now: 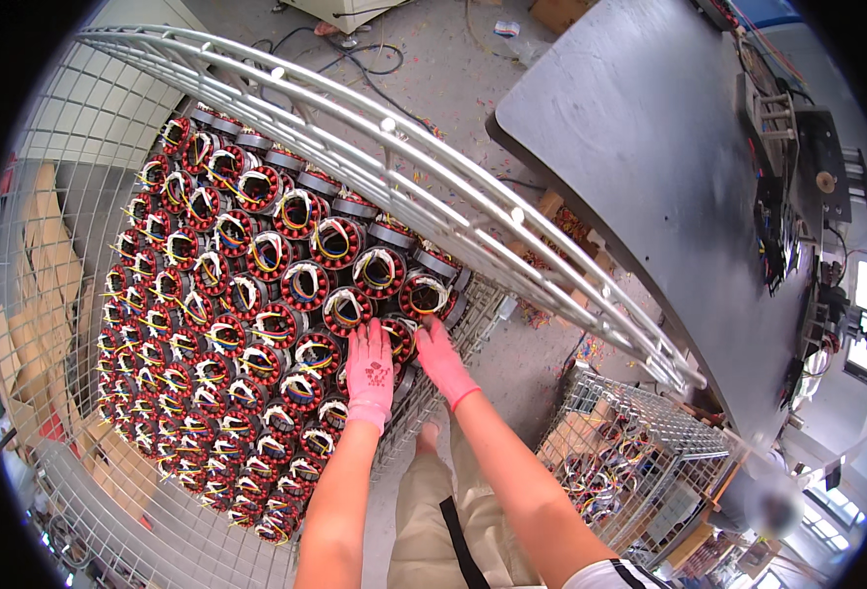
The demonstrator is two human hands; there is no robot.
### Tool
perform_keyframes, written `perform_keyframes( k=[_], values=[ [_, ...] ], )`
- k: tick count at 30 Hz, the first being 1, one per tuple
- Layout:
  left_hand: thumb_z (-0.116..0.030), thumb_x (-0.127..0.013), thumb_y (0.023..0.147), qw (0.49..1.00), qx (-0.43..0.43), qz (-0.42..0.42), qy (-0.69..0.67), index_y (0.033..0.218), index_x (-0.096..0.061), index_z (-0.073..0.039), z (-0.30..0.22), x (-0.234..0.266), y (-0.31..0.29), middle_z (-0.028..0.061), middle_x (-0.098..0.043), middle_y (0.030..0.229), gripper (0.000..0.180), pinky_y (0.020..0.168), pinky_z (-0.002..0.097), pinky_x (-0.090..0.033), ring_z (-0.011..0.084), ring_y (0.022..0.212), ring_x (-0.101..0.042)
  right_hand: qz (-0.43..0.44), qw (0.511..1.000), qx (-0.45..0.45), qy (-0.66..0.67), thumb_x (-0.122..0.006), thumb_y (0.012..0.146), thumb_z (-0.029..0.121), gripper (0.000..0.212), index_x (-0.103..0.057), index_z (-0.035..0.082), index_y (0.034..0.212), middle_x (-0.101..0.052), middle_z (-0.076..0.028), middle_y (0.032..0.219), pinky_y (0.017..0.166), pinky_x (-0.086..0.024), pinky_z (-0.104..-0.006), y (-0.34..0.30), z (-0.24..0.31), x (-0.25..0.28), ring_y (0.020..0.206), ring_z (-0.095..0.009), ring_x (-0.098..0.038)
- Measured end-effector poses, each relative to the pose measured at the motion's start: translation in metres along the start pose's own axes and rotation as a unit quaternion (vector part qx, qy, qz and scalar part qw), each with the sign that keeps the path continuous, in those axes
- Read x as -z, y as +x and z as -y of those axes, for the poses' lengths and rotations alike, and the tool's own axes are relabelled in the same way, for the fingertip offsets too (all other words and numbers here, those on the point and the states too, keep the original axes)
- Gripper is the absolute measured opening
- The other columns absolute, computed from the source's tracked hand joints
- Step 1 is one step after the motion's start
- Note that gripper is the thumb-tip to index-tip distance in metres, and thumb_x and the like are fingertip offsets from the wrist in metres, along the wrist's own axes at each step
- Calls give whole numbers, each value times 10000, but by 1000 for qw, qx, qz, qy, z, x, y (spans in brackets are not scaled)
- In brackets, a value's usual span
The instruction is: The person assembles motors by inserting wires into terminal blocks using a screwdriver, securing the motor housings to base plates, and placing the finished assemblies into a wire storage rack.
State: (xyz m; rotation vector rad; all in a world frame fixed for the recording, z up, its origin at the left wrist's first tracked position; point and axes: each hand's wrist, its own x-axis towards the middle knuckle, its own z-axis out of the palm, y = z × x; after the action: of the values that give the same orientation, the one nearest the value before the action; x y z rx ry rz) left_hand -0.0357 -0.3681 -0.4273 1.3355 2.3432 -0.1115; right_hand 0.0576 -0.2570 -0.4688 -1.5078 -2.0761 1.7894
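Stacked rows of ring-shaped motor stators (306,283), with red windings and loose white, yellow and blue wires, fill a wire-mesh cage (55,187). At the near right end of the stack, one stator (400,340) sits between my two pink-gloved hands. My left hand (370,371) presses against its left side, fingers straight and close together, thumb hidden. From the right, my right hand (441,361) grips its edge with bent fingers. Another stator (425,295) lies just beyond my right fingertips. Part of the gripped stator is hidden by the gloves.
The cage's thick metal rim (389,126) arches across the far side. Beyond it stands a dark worktable (610,118). A second wire cage (650,422) with more stators is at the right. Cardboard (46,285) lines the left mesh; cables and wire scraps lie on the floor (433,59).
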Motion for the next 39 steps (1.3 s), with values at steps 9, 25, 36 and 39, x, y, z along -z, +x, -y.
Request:
perform_keyframes(
  k=[9, 25, 36, 39],
  values=[
    [-201, -638, 801, 967, 25, -204, -153, 1234, -541, -13, 12, 31, -55, 183, -455, 1387, 482, 1093, 483, -304, 369, 1273, -421, 21, 999, 29, 1, -504, 972, 201, 338, -549, 26, 1258, -634, -106, 1184, 970, -435, -308, -124, 62, 146, 1110, -187, -575],
    [-141, -524, 958, 916, -84, -21, -393, 1263, -534, 24, -181, 73, -203, 165, -560, 1198, 347, 977, 371, -428, 287, 1129, -535, -585, 740, -217, 250, -543, 956, 412, 432, -616, 56, 724, -550, 0, 562, 463, -345, -250, -423, -221, 334, 476, -82, -467],
    [-206, -577, 922, 873, -409, -15, -266, 1336, -454, 25, -511, 84, -174, 193, -424, 1382, 491, 1094, 477, -293, 382, 1307, -367, -416, 726, -138, 530, -569, 952, 373, 360, -653, 27, 1005, -662, -40, 762, 564, -469, -231, -533, -285, 417, 607, -106, -589],
    [-271, -545, 941, 846, -498, -57, -184, 1350, -447, 9, -612, 60, -162, 185, -402, 1410, 506, 1123, 485, -236, 378, 1346, -314, -426, 710, -204, 522, -543, 965, 297, 327, -626, 13, 1104, -675, -44, 886, 642, -489, -241, -565, -393, 419, 733, -93, -600]
  ],
)
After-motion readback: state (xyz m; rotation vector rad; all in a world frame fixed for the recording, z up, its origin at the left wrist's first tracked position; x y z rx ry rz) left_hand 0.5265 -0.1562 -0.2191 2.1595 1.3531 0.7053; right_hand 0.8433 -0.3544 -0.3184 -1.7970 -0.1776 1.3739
